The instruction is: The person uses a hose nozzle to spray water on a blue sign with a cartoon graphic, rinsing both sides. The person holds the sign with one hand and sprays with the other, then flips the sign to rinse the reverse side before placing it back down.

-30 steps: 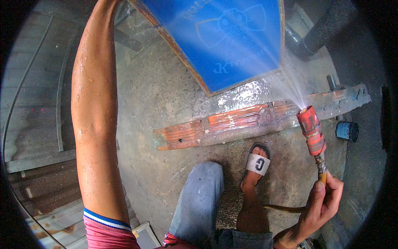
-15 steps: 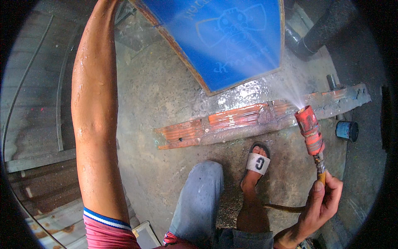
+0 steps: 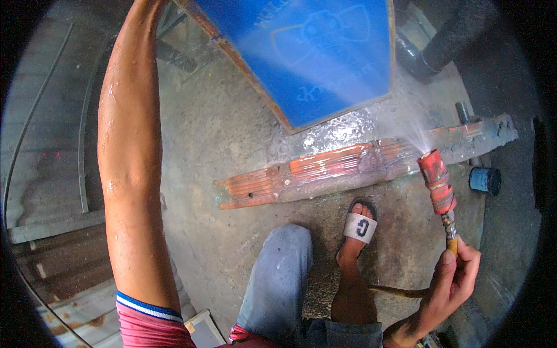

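My right hand (image 3: 449, 278) is wrapped round the yellow hose end below a worn red spray nozzle (image 3: 436, 182). A fan of water leaves the nozzle's tip and hits a blue screen-printing frame (image 3: 331, 69), tilted up beyond a row of bricks. Faint drawn lines show on its blue surface, and its edges look brownish and worn. My left arm (image 3: 133, 156), wet with drops, stretches up to the top edge of the picture beside the frame's upper left corner. The left hand itself is out of sight.
A low brick-and-mortar ledge (image 3: 325, 171) crosses the wet concrete floor (image 3: 197, 116). At the right stand a small dark tin with a blue label (image 3: 484, 181) and a thick dark pipe (image 3: 447, 46). Corrugated metal sheeting (image 3: 52, 116) lines the left. My sandalled foot (image 3: 361, 226) is near the ledge.
The red nozzle has swung slightly to the right, still spraying. The blue screen-printing frame has shifted a little up and left in the picture.
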### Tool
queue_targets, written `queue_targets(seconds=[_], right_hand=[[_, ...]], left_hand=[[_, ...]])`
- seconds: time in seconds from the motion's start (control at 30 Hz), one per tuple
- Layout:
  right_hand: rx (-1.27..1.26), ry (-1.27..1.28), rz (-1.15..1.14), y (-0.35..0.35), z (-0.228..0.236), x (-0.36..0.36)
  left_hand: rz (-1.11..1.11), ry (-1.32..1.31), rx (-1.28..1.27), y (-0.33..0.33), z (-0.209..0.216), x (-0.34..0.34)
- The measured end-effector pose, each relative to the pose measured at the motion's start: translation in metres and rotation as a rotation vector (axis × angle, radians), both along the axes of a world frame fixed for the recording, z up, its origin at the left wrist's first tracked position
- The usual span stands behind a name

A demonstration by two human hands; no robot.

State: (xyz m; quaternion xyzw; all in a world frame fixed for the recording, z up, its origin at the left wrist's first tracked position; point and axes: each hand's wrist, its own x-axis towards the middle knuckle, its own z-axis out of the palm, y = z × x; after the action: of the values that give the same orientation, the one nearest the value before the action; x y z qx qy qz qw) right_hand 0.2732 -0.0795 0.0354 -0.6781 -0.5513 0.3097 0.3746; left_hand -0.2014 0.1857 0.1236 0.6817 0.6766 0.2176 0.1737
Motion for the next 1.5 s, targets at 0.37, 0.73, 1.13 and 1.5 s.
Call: queue_targets(seconds=[0.37, 0.73, 1.13, 1.5], right_hand=[[0.017, 0.036, 0.031, 0.003, -0.006, 0.010], [0.021, -0.010, 0.029, 0.006, -0.007, 0.012], [0.054, 0.020, 0.044, 0.009, -0.008, 0.012], [0.017, 0.032, 0.004, 0.006, -0.006, 0.014]], left_hand=[[0.004, 0.018, 0.006, -0.003, 0.007, 0.002], [-0.035, -0.086, -0.045, 0.002, 0.001, -0.006], [0.065, -0.010, -0.006, -0.018, 0.018, 0.012], [0.045, -0.059, -0.008, -0.004, 0.003, 0.009]])
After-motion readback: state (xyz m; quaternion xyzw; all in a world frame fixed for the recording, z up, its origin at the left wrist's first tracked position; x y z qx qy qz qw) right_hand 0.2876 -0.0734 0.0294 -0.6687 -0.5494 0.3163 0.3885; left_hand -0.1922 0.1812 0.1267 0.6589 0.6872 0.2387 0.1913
